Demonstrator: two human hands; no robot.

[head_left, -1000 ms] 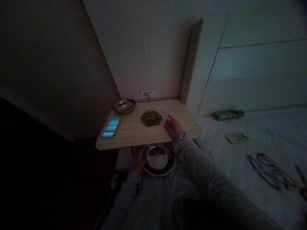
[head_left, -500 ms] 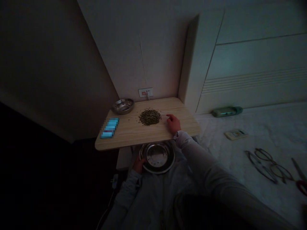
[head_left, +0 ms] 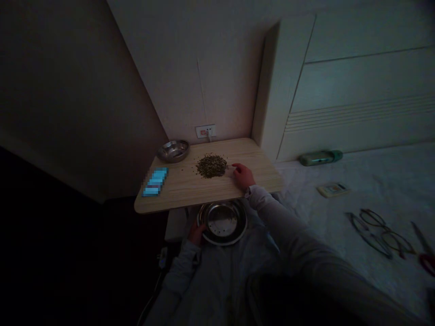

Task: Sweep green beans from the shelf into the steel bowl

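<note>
A heap of small dark seeds or grains [head_left: 211, 166] lies in the middle of the small wooden table [head_left: 190, 194], with a few strays around it. My right hand [head_left: 243, 177] is over the tabletop just right of the heap. Its index finger stretches toward the grains while the other fingers curl, and I see nothing held. Below the table's front edge, my left hand [head_left: 196, 234] grips the left rim of a round metal bowl [head_left: 222, 219] above my lap. Several small dark bits lie inside this bowl; my left fingertips are partly hidden.
A second metal bowl [head_left: 173, 151] stands at the table's back left, with a lit phone [head_left: 155, 182] in front of it. On the bed to the right lie a green case [head_left: 320, 157], a small packet [head_left: 333, 189], glasses [head_left: 385, 230] and scissors [head_left: 426, 260]. A wall socket [head_left: 205, 131] holds a plug.
My right hand has shifted slightly left, closer to the grain heap. My left hand and the bowl it holds stay in place.
</note>
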